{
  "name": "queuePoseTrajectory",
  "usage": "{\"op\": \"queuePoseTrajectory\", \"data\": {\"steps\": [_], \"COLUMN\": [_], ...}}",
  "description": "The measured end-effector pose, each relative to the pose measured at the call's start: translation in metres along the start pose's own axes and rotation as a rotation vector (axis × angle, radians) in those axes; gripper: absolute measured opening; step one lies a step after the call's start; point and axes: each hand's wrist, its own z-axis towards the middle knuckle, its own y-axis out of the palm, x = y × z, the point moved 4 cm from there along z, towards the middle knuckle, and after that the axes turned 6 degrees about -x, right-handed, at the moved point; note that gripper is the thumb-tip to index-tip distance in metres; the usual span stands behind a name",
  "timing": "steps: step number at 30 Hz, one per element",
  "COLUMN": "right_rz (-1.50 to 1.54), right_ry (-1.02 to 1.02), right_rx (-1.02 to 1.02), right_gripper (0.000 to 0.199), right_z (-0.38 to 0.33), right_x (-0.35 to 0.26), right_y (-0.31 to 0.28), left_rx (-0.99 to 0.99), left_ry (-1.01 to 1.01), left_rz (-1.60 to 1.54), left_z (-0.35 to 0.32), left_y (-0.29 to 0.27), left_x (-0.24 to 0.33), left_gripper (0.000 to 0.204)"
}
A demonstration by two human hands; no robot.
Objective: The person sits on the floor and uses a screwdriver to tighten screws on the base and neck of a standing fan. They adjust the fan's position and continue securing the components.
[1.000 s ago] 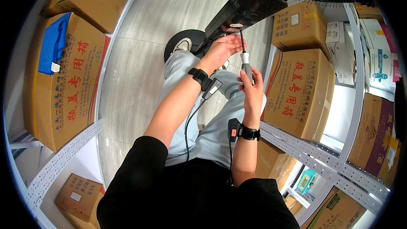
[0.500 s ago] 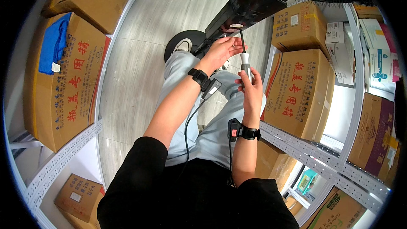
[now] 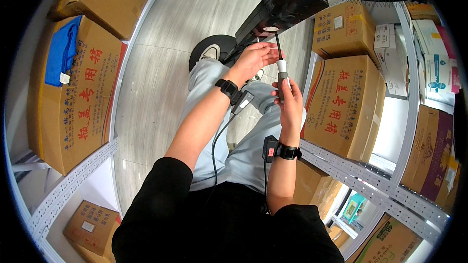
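The fan [image 3: 282, 7], slanting across the top centre of the frame, stands as it did a second ago; the change is in the hands. The right hand [image 3: 291, 102] has shifted its hold, its thumb and fingers now set differently about the handle of the screwdriver [image 3: 282, 74], right of centre. The left hand [image 3: 253, 62], at upper centre, has its fingers loosely spread beneath the fan, just beside the shaft; whether they pinch anything small cannot be told. The shaft has kept nearly the same line, its tip by the pale oval patch [image 3: 271, 28], which suggests a handle turned in place. Whether the tip sits in a screw is too small to see.

The widest open room is the floor [image 3: 163, 83], left of centre. The right shelf [image 3: 390, 197] and left shelf [image 3: 73, 185] bound the space. The right box [image 3: 341, 107] presents its near edge close to the right forearm, so outward elbow room looks tight there; the left box [image 3: 80, 102], with a blue cloth [image 3: 66, 48] on it, lies well apart.
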Motion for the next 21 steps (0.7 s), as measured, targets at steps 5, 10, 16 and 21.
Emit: {"op": "queuePoseTrajectory", "data": {"steps": [5, 10, 16, 21], "right_rz": [-0.014, 0.093, -0.049, -0.139], "right_ry": [-0.023, 0.023, -0.012, -0.033], "right_rx": [0.017, 0.010, 0.066, 0.100], "right_gripper": [0.038, 0.034, 0.031, 0.031], "right_z": [-0.001, -0.017, -0.041, -0.056], "right_x": [0.000, 0.005, 0.011, 0.006], "right_y": [0.000, -0.010, -0.028, -0.030], "left_rx": [0.012, 0.075, 0.046, 0.023], "left_ry": [-0.023, -0.026, 0.016, -0.006], "left_rz": [-0.026, -0.061, -0.005, -0.026], "left_z": [0.000, -0.002, -0.008, -0.013], "left_y": [-0.007, -0.008, -0.005, -0.003], "left_x": [-0.005, -0.006, 0.000, 0.002], "left_gripper": [0.026, 0.021, 0.019, 0.021]}}
